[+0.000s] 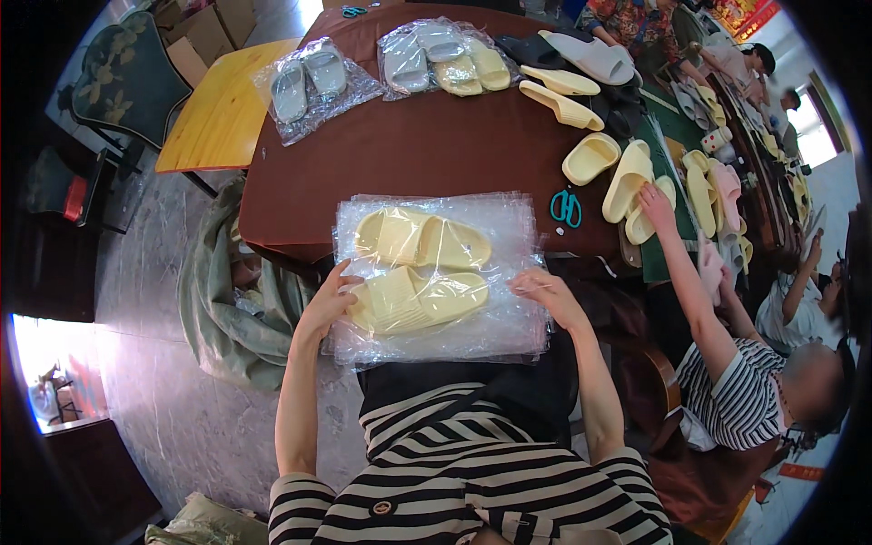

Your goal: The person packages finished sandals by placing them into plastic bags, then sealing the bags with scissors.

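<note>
Clear plastic is blurring much of what is lying under it: a stack of transparent bags is resting on the near edge of the brown worktop and partly over the person's lap, and how many bags are in the stack is hard to make out. Two pale yellow slippers are lying on it, toes pointing right, the far slipper just beyond the near slipper; whether they are inside the top bag or on it cannot be told.

The left hand is touching the left edge of the stack beside the heel of the near slipper, its fingers loosely curled and a little apart, pinching or pressing the film (the glare is hiding which). The right hand is lying at the right edge of the stack, fingers nearly together and bent onto the plastic, closed on nothing that shows.

Farther off, a bagged grey pair is sitting at the far left of the worktop, and another bag of grey and yellow slippers is lying to its right. Teal scissors are lying just right of the stack. Loose yellow slippers are crowding the right side, where another person's hand is reaching onto them; that person's body is being cut off by the dark rim.
</note>
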A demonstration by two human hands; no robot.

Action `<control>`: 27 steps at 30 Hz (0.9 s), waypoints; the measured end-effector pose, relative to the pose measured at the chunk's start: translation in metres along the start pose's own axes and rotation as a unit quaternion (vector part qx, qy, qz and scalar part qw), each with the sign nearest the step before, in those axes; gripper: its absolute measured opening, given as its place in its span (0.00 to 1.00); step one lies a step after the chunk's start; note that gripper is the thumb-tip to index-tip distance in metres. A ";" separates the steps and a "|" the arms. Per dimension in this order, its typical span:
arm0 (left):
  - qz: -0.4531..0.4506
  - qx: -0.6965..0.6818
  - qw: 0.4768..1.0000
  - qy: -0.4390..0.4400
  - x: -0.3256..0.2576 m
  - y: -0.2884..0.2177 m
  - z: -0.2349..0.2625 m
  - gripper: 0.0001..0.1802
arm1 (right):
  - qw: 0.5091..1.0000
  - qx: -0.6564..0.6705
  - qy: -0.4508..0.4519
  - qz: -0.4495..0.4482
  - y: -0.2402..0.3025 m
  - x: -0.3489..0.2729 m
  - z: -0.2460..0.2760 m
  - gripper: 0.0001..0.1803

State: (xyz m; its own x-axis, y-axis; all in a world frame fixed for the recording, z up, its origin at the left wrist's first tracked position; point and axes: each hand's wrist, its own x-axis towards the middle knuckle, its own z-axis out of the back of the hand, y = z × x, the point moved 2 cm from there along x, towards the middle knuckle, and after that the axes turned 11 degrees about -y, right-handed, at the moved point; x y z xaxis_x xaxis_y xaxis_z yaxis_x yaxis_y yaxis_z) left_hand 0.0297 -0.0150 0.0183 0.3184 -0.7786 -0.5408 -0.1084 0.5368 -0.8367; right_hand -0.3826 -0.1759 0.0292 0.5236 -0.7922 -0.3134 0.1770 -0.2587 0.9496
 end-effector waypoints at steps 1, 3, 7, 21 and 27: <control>-0.013 0.027 0.999 0.011 0.000 0.005 0.003 0.48 | 1.000 0.001 0.002 0.001 0.003 0.009 -0.005 0.14; -0.020 0.002 1.000 0.015 0.001 0.013 0.004 0.50 | 0.968 -0.209 0.020 0.136 0.014 0.025 -0.027 0.20; -0.036 -0.027 0.998 0.041 0.002 0.017 0.002 0.52 | 0.963 -0.250 -0.075 0.072 -0.003 0.066 -0.035 0.28; -0.022 -0.123 0.992 0.021 -0.004 0.027 0.010 0.46 | 0.999 0.012 -0.019 0.036 0.024 0.047 -0.085 0.47; -0.009 -0.156 0.988 0.003 -0.020 -0.010 0.002 0.37 | 0.991 -0.107 0.064 0.044 0.017 0.042 -0.073 0.33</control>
State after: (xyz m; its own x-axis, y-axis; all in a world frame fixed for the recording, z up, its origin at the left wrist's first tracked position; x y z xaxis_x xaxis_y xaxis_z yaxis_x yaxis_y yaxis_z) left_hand 0.0258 -0.0041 0.0381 0.3176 -0.7899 -0.5246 -0.3881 0.3965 -0.8319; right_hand -0.2971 -0.1731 0.0318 0.6439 -0.7262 -0.2410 0.2912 -0.0587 0.9549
